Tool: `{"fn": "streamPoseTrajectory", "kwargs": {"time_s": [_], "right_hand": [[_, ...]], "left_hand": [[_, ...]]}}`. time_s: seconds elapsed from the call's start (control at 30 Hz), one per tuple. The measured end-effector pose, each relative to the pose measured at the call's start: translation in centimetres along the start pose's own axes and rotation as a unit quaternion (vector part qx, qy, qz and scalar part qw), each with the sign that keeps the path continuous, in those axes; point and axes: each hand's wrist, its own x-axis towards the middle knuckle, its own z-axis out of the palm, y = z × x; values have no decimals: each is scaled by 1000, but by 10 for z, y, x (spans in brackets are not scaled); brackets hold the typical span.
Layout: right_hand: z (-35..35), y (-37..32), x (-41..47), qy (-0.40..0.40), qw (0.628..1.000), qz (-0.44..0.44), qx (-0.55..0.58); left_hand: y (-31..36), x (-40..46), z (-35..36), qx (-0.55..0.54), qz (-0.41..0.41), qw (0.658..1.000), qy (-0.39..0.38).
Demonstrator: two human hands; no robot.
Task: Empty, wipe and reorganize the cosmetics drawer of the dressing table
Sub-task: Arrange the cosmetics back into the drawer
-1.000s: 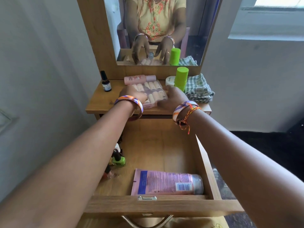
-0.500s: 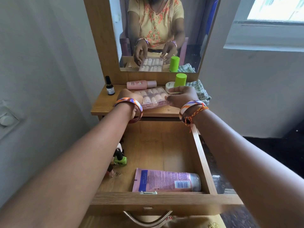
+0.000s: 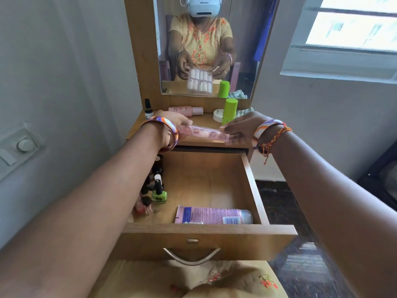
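Observation:
A flat clear box of press-on nails (image 3: 205, 133) hangs above the front edge of the dressing table top (image 3: 202, 122), tilted up toward the mirror. My left hand (image 3: 171, 125) grips its left end and my right hand (image 3: 240, 127) grips its right end. Below, the wooden drawer (image 3: 253, 186) stands pulled out. A pink tube (image 3: 214, 216) lies along its front wall, and a green nail polish bottle (image 3: 159, 193) stands with several other small bottles at its left side, partly hidden by my left forearm.
On the table top stand a small dark dropper bottle (image 3: 147, 109), a pink bottle lying down (image 3: 187, 110), a green cylinder (image 3: 229, 110), a white round jar (image 3: 218, 115) and a checked cloth behind my right hand. A mirror (image 3: 204, 46) rises behind; a wall switch (image 3: 23, 145) is at left.
Both hands lifted the nail box off the table top and drew it toward the front edge, tipping it up on edge. The camera view tilted upward.

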Motion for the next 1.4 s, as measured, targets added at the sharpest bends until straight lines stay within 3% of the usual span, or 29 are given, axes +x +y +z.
{"fn": "streamPoseTrajectory", "kwargs": {"time_s": [0.23, 0.6, 0.8, 0.97, 1.1, 1.4], "right_hand": [[-15, 6, -29, -122, 988, 66, -65], [-13, 49, -21, -70, 955, 75, -279], [-9, 82, -7, -65, 886, 10, -458], [-2, 85, -6, -65, 834, -12, -547], [7, 88, 3, -61, 798, -10, -599], [25, 111, 7, -14, 681, -83, -727]], "left_hand": [[4, -38, 3, -46, -12, 995, -83], [-60, -29, 35, 3, -111, 988, -109], [-102, 2, 47, 33, -123, 990, -58], [-146, 42, 56, 15, -151, 985, -78], [-131, 10, 64, -38, -170, 984, -46], [-138, 8, 74, -77, -203, 973, -81]]}}
